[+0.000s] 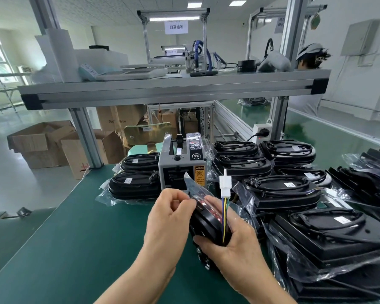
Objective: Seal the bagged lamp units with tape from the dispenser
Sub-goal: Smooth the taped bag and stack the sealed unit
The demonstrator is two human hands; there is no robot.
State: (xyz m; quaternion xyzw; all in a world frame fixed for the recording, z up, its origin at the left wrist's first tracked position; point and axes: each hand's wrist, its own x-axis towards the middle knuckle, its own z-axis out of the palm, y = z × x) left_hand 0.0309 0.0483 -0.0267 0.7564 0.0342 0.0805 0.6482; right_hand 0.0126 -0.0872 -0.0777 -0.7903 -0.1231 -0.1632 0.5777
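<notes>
I hold one black lamp unit [206,222] in a clear bag just in front of the grey tape dispenser [181,165]. My right hand [230,240] grips the unit from below and the right. My left hand [169,212] pinches the folded bag flap at the unit's top edge. A white connector [225,186] on coloured wires sticks up from the unit. Whether a tape strip is under my left fingers is hidden.
Stacks of bagged lamp units [305,194] fill the green mat [75,249] to the right, and two more lie left of the dispenser [136,181]. An aluminium shelf frame [173,88] spans overhead. Cardboard boxes [44,143] stand on the floor to the left. A person [309,60] works at the back right.
</notes>
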